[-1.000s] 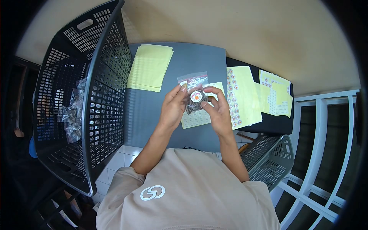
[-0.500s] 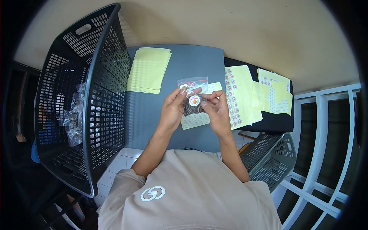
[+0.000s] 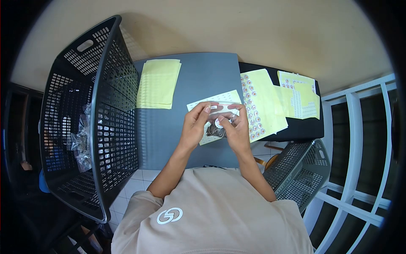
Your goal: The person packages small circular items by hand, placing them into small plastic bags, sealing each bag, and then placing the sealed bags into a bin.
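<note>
A clear zip bag (image 3: pixel 216 130) with dark, ring-like curled pieces inside is held up in front of me. My left hand (image 3: pixel 195 126) pinches its upper left part, close to a small white label (image 3: pixel 213 107). My right hand (image 3: pixel 238 130) grips the right side, its thumb pressing beside a round white sticker (image 3: pixel 218 123) and partly covering it. Beneath the bag lies a sheet of small printed labels (image 3: pixel 228 97), largely hidden by bag and hands.
A large dark basket (image 3: pixel 99 127) with several clear bags (image 3: pixel 82 142) stands left. Yellow sheets (image 3: pixel 158 84) lie on the grey table (image 3: pixel 203 70). Round-sticker sheets (image 3: pixel 258 101) and label sheets (image 3: pixel 306 106) lie right. Another basket (image 3: pixel 302 182) stands lower right.
The bag's top has tilted, so its face shows less. My right fingers have moved up to its top edge, with the thumb now at the round sticker. The view has shifted slightly.
</note>
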`<action>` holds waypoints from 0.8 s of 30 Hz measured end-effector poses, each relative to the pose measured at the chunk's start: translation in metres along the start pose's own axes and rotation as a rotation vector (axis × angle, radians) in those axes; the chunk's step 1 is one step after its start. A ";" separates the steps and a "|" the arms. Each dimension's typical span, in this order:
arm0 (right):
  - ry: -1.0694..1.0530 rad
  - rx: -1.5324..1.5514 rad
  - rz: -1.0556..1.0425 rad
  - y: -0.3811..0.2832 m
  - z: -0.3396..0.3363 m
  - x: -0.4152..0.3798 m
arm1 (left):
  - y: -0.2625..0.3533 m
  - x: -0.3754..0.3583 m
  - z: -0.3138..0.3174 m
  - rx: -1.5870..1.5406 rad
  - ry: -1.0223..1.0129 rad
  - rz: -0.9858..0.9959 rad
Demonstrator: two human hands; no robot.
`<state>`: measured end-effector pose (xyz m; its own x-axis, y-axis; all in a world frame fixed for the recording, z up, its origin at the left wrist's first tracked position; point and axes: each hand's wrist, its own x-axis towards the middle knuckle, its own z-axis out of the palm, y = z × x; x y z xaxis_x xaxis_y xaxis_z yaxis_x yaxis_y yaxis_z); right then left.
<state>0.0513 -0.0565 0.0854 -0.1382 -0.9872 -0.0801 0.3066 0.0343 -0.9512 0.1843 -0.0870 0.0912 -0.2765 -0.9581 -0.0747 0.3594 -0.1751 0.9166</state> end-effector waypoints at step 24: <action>-0.286 -0.590 -0.074 -0.006 -0.029 -0.038 | -0.015 -0.018 -0.018 0.560 -0.383 0.003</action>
<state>0.0276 -0.0145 0.0853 0.1413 -0.9900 -0.0036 -0.2732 -0.0354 -0.9613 0.1995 -0.0706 0.0716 -0.6098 -0.7922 -0.0217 -0.1269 0.0706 0.9894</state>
